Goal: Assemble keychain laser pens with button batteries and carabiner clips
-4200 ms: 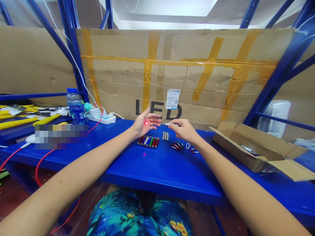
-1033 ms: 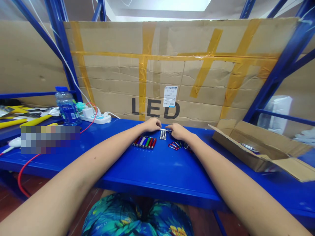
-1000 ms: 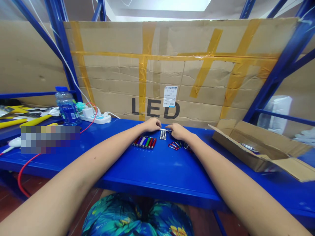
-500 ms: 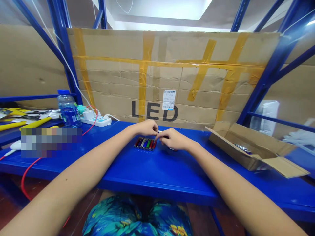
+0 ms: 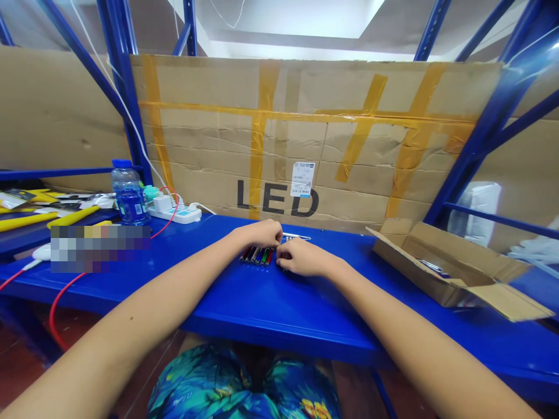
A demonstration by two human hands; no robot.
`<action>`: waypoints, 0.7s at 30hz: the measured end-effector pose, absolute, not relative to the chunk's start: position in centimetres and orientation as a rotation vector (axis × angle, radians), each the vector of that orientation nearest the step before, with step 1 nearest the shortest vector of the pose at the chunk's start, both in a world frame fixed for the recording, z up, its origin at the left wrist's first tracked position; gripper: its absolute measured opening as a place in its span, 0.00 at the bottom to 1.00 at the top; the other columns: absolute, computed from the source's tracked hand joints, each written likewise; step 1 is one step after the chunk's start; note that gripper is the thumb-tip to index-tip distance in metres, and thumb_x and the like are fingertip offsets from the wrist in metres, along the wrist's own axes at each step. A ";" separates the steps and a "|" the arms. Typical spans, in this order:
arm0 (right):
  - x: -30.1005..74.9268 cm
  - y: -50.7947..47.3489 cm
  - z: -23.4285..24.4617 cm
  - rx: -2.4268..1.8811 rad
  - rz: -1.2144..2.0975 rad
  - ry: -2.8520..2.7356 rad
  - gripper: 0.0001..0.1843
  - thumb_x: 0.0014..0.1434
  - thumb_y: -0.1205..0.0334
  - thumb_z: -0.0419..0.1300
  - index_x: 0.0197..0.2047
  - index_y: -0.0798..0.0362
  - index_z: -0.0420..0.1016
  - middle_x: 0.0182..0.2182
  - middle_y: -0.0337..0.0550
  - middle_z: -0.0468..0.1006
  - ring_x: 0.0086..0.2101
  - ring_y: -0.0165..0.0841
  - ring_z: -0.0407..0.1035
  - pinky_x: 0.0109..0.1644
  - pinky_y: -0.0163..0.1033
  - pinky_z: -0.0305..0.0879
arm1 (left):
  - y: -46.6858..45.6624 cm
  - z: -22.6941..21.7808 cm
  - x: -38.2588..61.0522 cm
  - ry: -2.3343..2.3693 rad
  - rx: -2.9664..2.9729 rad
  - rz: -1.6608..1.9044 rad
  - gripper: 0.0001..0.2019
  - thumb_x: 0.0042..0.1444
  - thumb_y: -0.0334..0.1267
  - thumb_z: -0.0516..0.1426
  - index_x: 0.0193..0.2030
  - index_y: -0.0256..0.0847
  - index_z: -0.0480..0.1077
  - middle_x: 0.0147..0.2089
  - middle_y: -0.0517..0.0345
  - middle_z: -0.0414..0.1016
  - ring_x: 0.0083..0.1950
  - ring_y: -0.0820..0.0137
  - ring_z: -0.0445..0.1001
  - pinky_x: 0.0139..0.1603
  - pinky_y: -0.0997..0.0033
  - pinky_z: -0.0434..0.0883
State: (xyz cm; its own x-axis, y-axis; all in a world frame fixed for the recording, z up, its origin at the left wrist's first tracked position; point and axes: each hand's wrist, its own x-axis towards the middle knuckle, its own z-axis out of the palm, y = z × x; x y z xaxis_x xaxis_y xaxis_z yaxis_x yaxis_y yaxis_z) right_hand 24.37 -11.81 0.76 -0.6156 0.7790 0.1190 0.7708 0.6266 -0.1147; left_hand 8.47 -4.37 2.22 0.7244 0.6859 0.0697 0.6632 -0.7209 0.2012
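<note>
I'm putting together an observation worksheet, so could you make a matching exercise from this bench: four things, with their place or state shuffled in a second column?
Things:
1. coloured tubes
2. slim silver piece
3. cardboard box
4. bottle

Place or state:
A. flaps spread open
B. upright, near the power strip
C. lying just beyond the right hand
D. side by side in a row, near the left hand

Pairs: 1-D, 2-C, 3-A, 4-B

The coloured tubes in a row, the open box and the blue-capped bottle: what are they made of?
Coloured tubes: probably metal with a glossy finish, judging by bright streaks.
Open box: matte brown cardboard, by its folding flaps.
Blue-capped bottle: smooth clear plastic most likely, since its upper part is see-through; glass remains possible.
</note>
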 end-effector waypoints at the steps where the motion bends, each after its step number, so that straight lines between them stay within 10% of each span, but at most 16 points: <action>1: 24.3 -11.9 0.8 -1.330 0.058 -2.691 0.09 0.60 0.62 0.57 0.36 0.53 0.78 0.31 0.45 0.80 0.29 0.33 0.69 0.31 0.36 0.55 | -4.3 2.2 8.5 1.101 2.774 0.207 0.05 0.46 0.31 0.59 0.27 0.37 0.77 0.26 0.52 0.77 0.28 0.67 0.72 0.28 0.71 0.62; 21: 28.8 -10.2 3.4 -1.710 0.053 -2.021 0.16 0.50 0.64 0.60 0.44 0.57 0.72 0.34 0.49 0.79 0.32 0.35 0.70 0.32 0.36 0.57 | -5.0 1.4 9.8 0.833 3.168 0.449 0.11 0.55 0.29 0.52 0.38 0.38 0.77 0.38 0.50 0.78 0.41 0.64 0.75 0.40 0.68 0.66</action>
